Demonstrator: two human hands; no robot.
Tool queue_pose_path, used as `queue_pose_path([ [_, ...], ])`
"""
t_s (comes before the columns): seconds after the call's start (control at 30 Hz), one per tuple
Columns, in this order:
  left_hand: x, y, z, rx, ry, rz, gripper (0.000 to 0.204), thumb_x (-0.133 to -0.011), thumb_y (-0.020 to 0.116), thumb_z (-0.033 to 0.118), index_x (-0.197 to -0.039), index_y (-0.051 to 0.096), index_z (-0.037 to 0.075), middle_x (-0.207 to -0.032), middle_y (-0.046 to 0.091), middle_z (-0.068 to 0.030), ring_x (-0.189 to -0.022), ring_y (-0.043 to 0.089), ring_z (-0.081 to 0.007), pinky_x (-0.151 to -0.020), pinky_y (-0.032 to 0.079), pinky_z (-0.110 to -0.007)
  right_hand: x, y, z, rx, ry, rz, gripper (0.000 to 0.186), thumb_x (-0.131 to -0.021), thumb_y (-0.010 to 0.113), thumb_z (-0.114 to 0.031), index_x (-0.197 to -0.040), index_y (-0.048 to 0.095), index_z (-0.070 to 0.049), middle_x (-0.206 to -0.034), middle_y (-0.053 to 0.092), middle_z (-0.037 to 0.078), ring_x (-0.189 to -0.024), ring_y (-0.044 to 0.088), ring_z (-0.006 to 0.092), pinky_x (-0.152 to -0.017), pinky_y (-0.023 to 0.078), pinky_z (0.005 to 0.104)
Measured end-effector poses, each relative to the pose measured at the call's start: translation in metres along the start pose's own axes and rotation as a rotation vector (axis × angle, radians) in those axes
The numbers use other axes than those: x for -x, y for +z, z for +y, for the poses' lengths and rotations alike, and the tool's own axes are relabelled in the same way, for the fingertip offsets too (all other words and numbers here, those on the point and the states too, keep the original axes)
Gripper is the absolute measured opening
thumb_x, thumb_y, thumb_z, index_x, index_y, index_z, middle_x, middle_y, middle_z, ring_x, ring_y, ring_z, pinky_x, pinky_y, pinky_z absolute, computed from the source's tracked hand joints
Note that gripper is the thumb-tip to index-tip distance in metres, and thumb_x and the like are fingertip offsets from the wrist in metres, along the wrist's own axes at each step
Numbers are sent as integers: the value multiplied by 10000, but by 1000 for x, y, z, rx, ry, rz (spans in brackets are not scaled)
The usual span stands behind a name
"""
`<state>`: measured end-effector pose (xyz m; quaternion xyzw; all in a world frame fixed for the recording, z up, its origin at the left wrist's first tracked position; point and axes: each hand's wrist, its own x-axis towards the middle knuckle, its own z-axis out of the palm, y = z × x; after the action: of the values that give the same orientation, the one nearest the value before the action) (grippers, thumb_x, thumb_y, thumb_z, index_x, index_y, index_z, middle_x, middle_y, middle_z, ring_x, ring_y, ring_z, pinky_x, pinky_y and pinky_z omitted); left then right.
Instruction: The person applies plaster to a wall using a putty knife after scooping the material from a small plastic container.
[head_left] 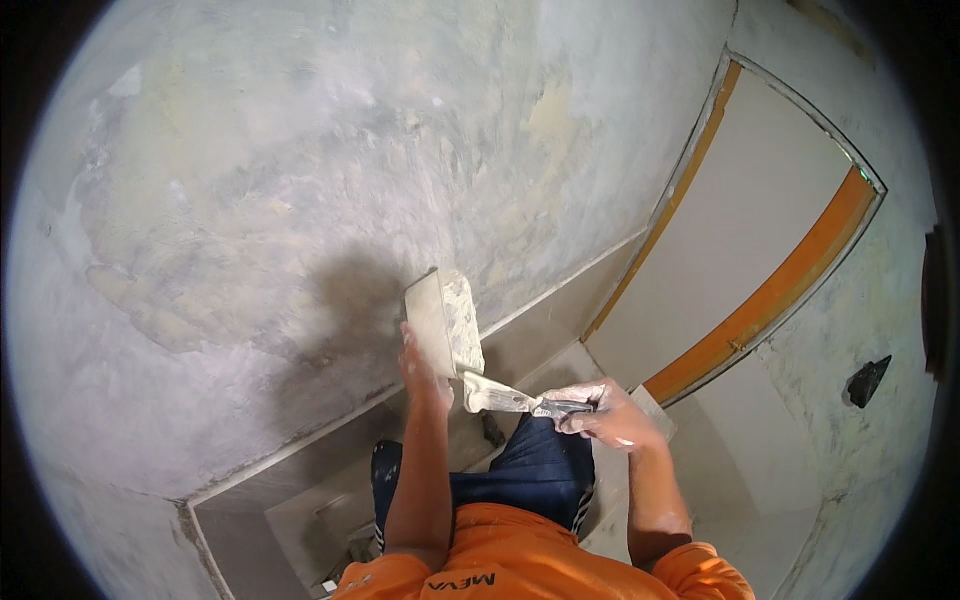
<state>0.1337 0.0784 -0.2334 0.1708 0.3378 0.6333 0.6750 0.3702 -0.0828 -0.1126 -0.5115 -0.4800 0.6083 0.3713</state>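
From where I stand, the left hand [425,378] clasps a putty-smeared plastering trowel [429,318] before the wall [250,180], apparently bracing it for the putty knife [500,397], gripped by its handle in the right hand [612,415], blade at the trowel's lower end.

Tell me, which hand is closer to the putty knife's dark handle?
Right. The right hand grips the putty knife's dark handle; the left hand is farther away, past the knife's blade, holding the wide, plaster-smeared spatula.
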Motion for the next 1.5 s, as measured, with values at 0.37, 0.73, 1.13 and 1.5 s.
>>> queue_pose_path([
  [0.37,29,27,30,227,-90,-341,727,-1064,402,576,-1588,286,87,-1589,388,-131,-1433,424,-337,-1172,371,-498,-40,12,14,-965,-86,-276,389,-944,635,-174,-1253,594,59,-803,577,67,-540,482,128,-462,373,260],
  [0.73,66,75,162,35,544,-773,602,-1083,440,456,-1537,385,64,-1469,527,-93,-1366,497,-306,-1135,420,-487,-78,50,-210,-233,-663,-159,283,-1070,553,-264,-1262,564,-57,-868,580,24,-657,511,84,-593,428,237],
  [1.13,132,106,252,70,711,-467,689,-1067,299,593,-1540,371,96,-1447,546,-149,-1217,639,-356,-892,617,-517,-168,163,-324,699,-1489,728,476,-1043,493,-168,-1482,440,10,-1239,514,332,-1105,581,500,-926,498,527],
  [1.5,139,114,277,53,739,-419,668,-1078,284,555,-1555,336,91,-1484,500,-170,-1263,603,-374,-952,588,-542,-210,175,-319,996,-1287,867,504,-936,539,-61,-1418,434,47,-1133,545,265,-862,681,419,-703,579,503],
])
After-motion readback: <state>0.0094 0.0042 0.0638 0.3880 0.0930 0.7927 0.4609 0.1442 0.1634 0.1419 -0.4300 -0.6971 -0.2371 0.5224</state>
